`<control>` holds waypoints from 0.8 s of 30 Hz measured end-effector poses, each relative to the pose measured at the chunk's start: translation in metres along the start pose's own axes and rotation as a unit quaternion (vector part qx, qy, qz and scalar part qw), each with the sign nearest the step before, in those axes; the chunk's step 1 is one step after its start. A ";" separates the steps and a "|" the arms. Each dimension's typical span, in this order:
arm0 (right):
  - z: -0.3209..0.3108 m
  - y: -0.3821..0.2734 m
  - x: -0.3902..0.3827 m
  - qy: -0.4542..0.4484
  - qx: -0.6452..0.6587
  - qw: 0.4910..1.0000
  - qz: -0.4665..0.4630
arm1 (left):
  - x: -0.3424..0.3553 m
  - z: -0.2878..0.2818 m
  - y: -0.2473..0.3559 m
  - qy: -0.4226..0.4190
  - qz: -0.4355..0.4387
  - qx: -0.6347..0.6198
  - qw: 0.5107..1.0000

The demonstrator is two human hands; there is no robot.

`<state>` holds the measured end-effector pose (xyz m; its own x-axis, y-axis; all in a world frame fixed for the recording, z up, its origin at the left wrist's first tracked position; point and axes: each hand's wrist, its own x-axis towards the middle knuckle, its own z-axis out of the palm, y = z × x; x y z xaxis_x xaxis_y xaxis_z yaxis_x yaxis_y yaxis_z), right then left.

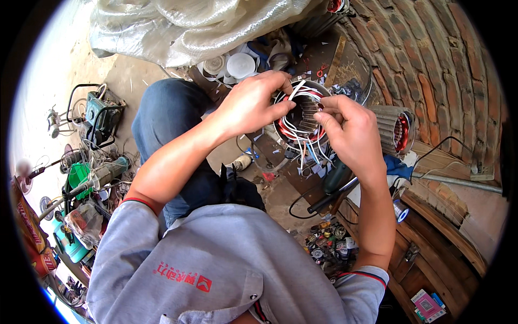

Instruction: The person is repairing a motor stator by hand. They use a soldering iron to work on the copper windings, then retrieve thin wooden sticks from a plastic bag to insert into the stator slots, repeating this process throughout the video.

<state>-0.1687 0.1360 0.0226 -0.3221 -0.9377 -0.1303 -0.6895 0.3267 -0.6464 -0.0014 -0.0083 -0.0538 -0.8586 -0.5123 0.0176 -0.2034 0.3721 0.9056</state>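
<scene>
An open motor stator (307,123) with red copper windings and a bundle of white wires (297,135) round its bore sits before me on a cluttered wooden board (301,177). My left hand (256,102) is at its upper left rim, fingers curled on a pale white strip or wire (297,89). My right hand (348,129) is at the right inner rim, thumb and index closed near the windings; what they hold is hidden. Loose white, blue and brown lead ends hang below the rim.
A second finned stator (395,132) lies to the right by a curved brick wall (442,75). Behind are white tape rolls (240,66) and a plastic sack (162,27). Machinery (97,116) and tools crowd the left; below right are small parts (326,248) and a green cylindrical tool (334,178).
</scene>
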 end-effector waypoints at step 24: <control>0.038 0.007 -0.016 -0.048 -0.036 0.996 -0.069 | 0.004 0.006 0.015 0.000 -0.051 0.010 0.999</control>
<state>-0.1434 0.1488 -0.0081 -0.1604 -0.9800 -0.1174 -0.7690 0.1987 -0.6076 -0.0105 0.0002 -0.0423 -0.8328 -0.5486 -0.0747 -0.2993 0.3325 0.8943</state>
